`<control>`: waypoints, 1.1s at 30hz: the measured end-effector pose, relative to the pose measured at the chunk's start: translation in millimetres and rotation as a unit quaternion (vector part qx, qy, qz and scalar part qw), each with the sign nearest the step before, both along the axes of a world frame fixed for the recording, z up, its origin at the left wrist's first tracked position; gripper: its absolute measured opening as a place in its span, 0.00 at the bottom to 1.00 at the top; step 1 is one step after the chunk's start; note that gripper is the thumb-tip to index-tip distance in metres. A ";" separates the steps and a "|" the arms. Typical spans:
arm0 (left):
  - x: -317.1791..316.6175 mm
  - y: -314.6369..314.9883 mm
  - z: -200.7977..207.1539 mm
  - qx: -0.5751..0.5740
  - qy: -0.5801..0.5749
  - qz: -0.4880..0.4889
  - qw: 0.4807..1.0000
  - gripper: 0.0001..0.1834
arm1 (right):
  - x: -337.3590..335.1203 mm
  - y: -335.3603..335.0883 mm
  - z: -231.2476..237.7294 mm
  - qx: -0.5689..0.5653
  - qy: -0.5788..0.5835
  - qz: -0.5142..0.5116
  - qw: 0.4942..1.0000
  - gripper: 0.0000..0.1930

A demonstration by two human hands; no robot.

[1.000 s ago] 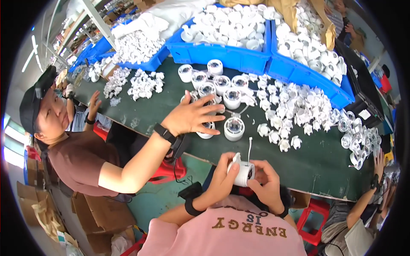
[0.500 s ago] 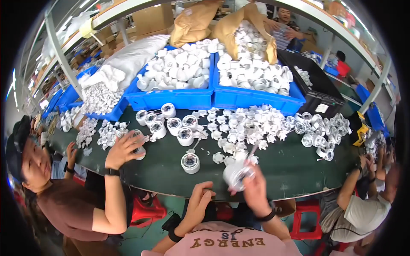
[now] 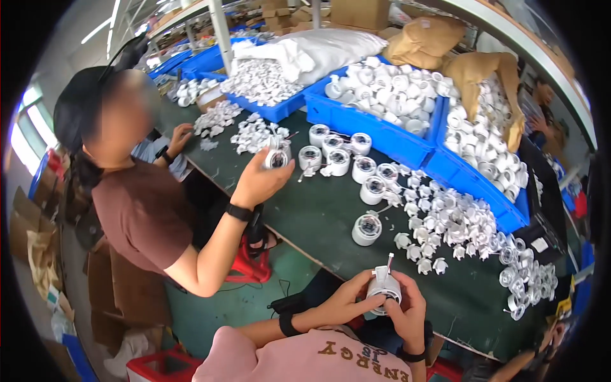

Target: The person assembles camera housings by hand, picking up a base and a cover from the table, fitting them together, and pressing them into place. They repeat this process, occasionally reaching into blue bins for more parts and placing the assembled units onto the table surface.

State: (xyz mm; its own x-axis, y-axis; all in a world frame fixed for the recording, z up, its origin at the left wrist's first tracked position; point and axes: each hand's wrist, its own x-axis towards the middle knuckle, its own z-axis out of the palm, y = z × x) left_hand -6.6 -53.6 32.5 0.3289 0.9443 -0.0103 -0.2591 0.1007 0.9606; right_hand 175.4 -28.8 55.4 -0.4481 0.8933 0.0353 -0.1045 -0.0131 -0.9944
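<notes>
Between my hands, near the table's front edge, is a white cylindrical housing (image 3: 382, 290) with a small bracket and a thin stem sticking up from its top. My left hand (image 3: 352, 298) closes on its left side. My right hand (image 3: 409, 311) grips the other side, its thumb pressed on the near end, so part of the housing is hidden. Just beyond stands a similar white housing (image 3: 367, 229) with a clear, dark-centred top. To its right lies a heap of small white plastic clips (image 3: 459, 219).
Several finished-looking white housings (image 3: 337, 159) stand mid-table. Blue bins (image 3: 407, 145) of white parts line the back, with clear-ended parts (image 3: 528, 280) at right. On the left, a co-worker's hand (image 3: 264, 181) holds another housing. A red stool (image 3: 245, 264) stands below the table edge.
The view has swung left. My left hand, free before, has joined my right on the white housing, now upright with its bracket showing. The co-worker has lifted a housing.
</notes>
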 end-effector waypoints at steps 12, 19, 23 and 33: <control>-0.1 -4.6 -16.3 -0.016 0.029 0.075 0.997 0.28 | -14.8 -19.9 -30.4 -0.058 -0.006 -0.075 0.996 0.24; -5.4 -0.1 -15.0 -0.004 0.015 0.103 0.995 0.28 | -17.4 -14.3 -39.9 -0.040 0.003 -0.060 0.997 0.26; -18.6 7.2 -14.2 -0.015 -0.008 0.141 0.990 0.25 | -38.7 0.3 -46.9 -0.027 -0.012 -0.053 0.998 0.23; -149.9 77.4 -5.3 0.047 0.398 0.365 0.840 0.22 | -40.1 -5.0 -67.7 0.120 -0.132 -0.114 0.977 0.10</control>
State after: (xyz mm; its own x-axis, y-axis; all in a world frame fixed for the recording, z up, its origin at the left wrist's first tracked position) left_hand -156.6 23.7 27.2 -0.4148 0.9001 0.1330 0.5090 0.1084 0.8539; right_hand 135.3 -33.7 -12.3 -0.2610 0.9509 0.1662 0.1829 0.2177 -0.9587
